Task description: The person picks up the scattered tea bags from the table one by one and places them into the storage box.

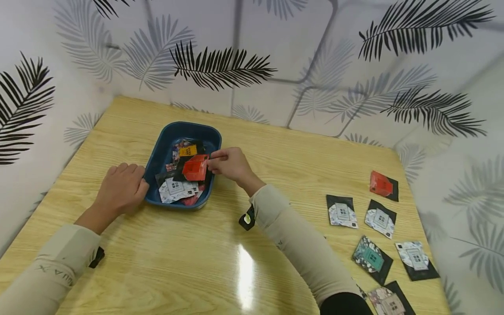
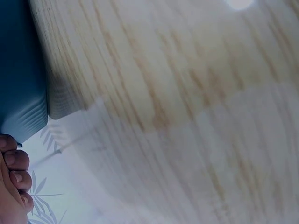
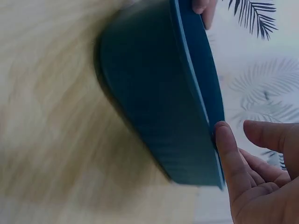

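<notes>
A dark blue plastic bin [image 1: 218, 135] holds a heap of small packets. On top lies a red and black packet [image 1: 194, 168], near a white packet [image 1: 176, 188] and one with an orange label [image 1: 187, 151]. My right hand [image 1: 229, 164] is over the bin's right rim, its fingertips at the red packet's edge. In the right wrist view, thumb and forefinger [image 3: 229, 149] stand apart with nothing visible between them. My left hand [image 1: 121, 188] has curled fingers at the bin's left rim. Its thumb lies at that rim, and the right wrist view shows fingertips [image 3: 201, 5] over it.
To the right on the wooden table [image 1: 275, 245] lie several packets: a red one [image 1: 381, 184], white ones [image 1: 341, 212], a green one [image 1: 372, 259] and a pinkish one [image 1: 387, 302]. A leaf-patterned curtain [image 1: 271, 100] stands behind the table.
</notes>
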Demonstrator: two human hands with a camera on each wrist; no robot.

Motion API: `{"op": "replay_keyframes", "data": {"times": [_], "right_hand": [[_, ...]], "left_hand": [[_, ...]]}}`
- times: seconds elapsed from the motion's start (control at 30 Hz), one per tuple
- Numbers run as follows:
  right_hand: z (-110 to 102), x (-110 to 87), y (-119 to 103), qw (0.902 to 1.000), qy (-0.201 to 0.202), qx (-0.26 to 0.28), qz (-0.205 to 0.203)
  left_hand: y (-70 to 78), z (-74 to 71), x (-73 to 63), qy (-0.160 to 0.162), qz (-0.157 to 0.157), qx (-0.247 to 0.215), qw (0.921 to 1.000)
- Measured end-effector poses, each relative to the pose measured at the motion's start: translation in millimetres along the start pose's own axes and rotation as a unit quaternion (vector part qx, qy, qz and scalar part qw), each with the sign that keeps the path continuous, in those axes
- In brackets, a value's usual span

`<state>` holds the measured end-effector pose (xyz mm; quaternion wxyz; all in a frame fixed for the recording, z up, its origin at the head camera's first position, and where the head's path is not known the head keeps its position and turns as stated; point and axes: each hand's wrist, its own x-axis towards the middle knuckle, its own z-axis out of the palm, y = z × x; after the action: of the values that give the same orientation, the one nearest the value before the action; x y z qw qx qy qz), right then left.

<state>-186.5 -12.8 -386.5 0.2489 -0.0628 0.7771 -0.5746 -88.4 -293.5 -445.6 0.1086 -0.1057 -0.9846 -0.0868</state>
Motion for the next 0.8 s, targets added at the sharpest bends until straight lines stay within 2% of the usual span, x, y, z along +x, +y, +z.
{"op": "replay_keyframes", "data": {"times": [0.1, 0.2, 0.3, 0.33, 0.4, 0.5, 0.57, 0.63, 0.73, 0.8], "right_hand": [[-9, -3.9, -3, 0.9993, 0.006, -0.028, -0.023], [-18, -9.1, -7, 0.9966, -0.016, -0.063, -0.051], [-30, -20.1, -6, 0.9861, -0.048, -0.14, -0.075], [-35, -24.7, -4, 0.9791, -0.056, -0.176, -0.085], [-45, -34.1, 3, 0.9588, -0.074, -0.254, -0.104], [-61, -49.1, 15, 0.9166, -0.103, -0.366, -0.124], [-72, -58.7, 25, 0.8908, -0.134, -0.412, -0.138], [-85, -69.8, 37, 0.8703, -0.161, -0.439, -0.154], [-109, -92.4, 60, 0.85, -0.178, -0.465, -0.171], [-127, -114.3, 77, 0.8409, -0.167, -0.491, -0.154]], "left_hand": [[-0.6, -0.5, -2.5, 0.003, -0.006, -0.003, 1.0], [-1.7, -0.1, -5.9, 0.011, -0.014, -0.006, 0.9998], [-2.2, -0.2, -7.3, 0.014, -0.012, -0.01, 0.9998], [-2.6, -0.4, -7.1, 0.014, -0.01, -0.011, 0.9998], [-3.4, -1.7, -6.8, 0.011, -0.007, -0.01, 0.9999], [-5.3, -3.6, -6.4, 0.008, -0.007, -0.008, 0.9999], [-5.8, -4.0, -5.7, 0.011, -0.006, -0.007, 0.9999], [-5.2, -3.1, -4.3, 0.017, -0.002, -0.008, 0.9998], [-0.8, 0.4, -1.5, 0.024, 0.002, -0.012, 0.9996], [3.9, 3.8, -0.3, 0.019, 0.006, -0.016, 0.9997]]}}
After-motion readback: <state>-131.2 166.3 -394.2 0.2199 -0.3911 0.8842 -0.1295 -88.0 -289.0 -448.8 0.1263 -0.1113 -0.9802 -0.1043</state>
